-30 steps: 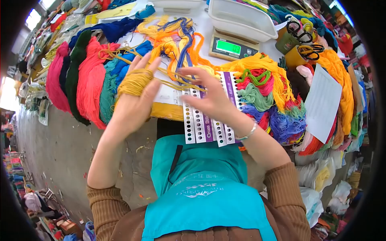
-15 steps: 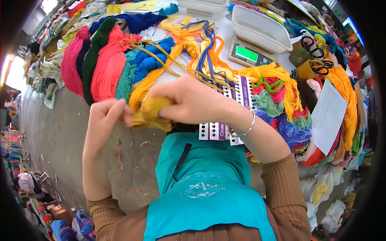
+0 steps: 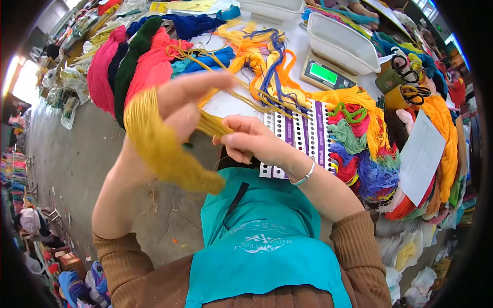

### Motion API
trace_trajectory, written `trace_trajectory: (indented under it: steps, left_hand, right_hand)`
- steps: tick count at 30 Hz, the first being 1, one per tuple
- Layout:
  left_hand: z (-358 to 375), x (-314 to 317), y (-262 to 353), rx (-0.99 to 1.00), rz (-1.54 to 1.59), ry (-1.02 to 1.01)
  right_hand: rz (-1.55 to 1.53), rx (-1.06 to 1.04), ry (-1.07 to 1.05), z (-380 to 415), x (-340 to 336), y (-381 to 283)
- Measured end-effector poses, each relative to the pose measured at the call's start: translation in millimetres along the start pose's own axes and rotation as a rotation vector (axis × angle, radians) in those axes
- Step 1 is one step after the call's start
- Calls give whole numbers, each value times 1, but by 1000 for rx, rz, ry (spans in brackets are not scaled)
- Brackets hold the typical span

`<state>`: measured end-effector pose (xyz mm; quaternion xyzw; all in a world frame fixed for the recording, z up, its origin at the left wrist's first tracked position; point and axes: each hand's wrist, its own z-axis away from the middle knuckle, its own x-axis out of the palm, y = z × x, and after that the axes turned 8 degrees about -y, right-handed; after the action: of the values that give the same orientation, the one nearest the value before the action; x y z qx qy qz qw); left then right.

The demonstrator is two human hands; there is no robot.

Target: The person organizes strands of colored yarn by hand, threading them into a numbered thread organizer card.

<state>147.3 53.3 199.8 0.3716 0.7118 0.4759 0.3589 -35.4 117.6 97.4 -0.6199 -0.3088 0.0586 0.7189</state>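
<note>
A golden-yellow skein of thread (image 3: 154, 138) hangs looped over the back of my left hand (image 3: 179, 105), blurred by motion. The left fingers point right, and strands run out from beneath them. My right hand (image 3: 246, 137) pinches those strands between thumb and fingers, just above the teal apron (image 3: 257, 205). Close beyond the right hand lie white punched thread cards (image 3: 280, 123) with purple strips. Past them, several long golden strands (image 3: 244, 97) stretch over the table among yellow, orange and dark blue threads (image 3: 275, 56).
Pink, green and coral hanks (image 3: 151, 61) hang over the table's left edge. A digital scale (image 3: 326, 72) stands beneath a white plastic tray (image 3: 341, 43). Scissors (image 3: 405, 69) stand in cups at the right, near a paper sheet (image 3: 422, 154). Another person's hand (image 3: 364, 13) shows at the far side.
My left hand has risen and turned, and the golden skein now drapes over it instead of being bunched between both hands. My right hand has moved slightly right and pinches the strands.
</note>
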Motion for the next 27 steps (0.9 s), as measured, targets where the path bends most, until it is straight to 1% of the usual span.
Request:
trace_trajectory:
  steps: [1,2,3,4,5,6,7,8,9,10,12,13,15,16,18,19,20,21,22,23,24,25,26,27]
  left_hand:
    - [-3,-7,10,-68,-432,101]
    - [-5,-16,9,-11,-861,50]
    - [-8,-25,8,53,-1289,-10]
    - [-10,-30,4,165,-1619,-31]
    - [-11,-28,3,162,-1621,-35]
    - [-14,-22,2,-290,-1811,-183]
    - [-16,-19,1,-769,-1942,-336]
    - [-9,-27,-13,-731,-1895,-457]
    - [-1,-34,-25,-692,-1842,-576]
    - [-4,-28,-21,-775,-1498,-796]
    - [13,-35,-30,-548,-645,-899]
    - [12,-29,-35,-687,-284,-939]
    - [27,-16,-60,-602,93,-731]
    - [27,-13,-66,-631,105,-735]
    - [30,5,-57,-723,196,-477]
    - [28,13,-51,-820,204,-334]
    - [24,17,-38,-819,201,-351]
    - [18,20,-21,-764,-231,-342]
    - [14,25,-6,-677,-657,-321]
    - [16,29,3,-448,-718,-197]
    - [15,33,17,-346,-699,-77]
    - [11,37,33,-244,-674,41]
    - [7,38,45,-76,-601,135]
    - [7,31,60,-51,-477,189]
  right_hand:
    - [-42,10,14,2,-1,-1]
    - [69,31,90,1,4,-2]
    - [325,-119,133,-5,7,3]
    - [581,-271,176,-11,11,5]
    - [754,-286,250,-9,15,5]
    - [751,-288,250,-9,20,1]
    - [968,-277,300,-10,24,-2]
    - [1186,-263,349,-9,27,-6]
    - [1154,-209,317,-8,31,-11]
    - [1149,-210,313,-8,30,-9]
    - [1100,-222,212,-5,25,-3]
    - [1095,-226,213,0,23,-3]
    - [358,47,109,15,17,-5]
    - [377,-58,174,20,13,2]
    - [262,-43,231,40,8,2]
    - [276,-55,262,48,7,5]
    - [269,-66,293,54,4,15]
    - [262,-79,325,62,3,25]
    - [175,-39,364,72,9,25]
    - [139,-100,383,82,12,32]
    - [102,-164,403,91,16,38]
    - [38,-149,448,105,23,34]
    - [3,-138,458,121,23,42]
    - [-30,-128,471,138,22,53]
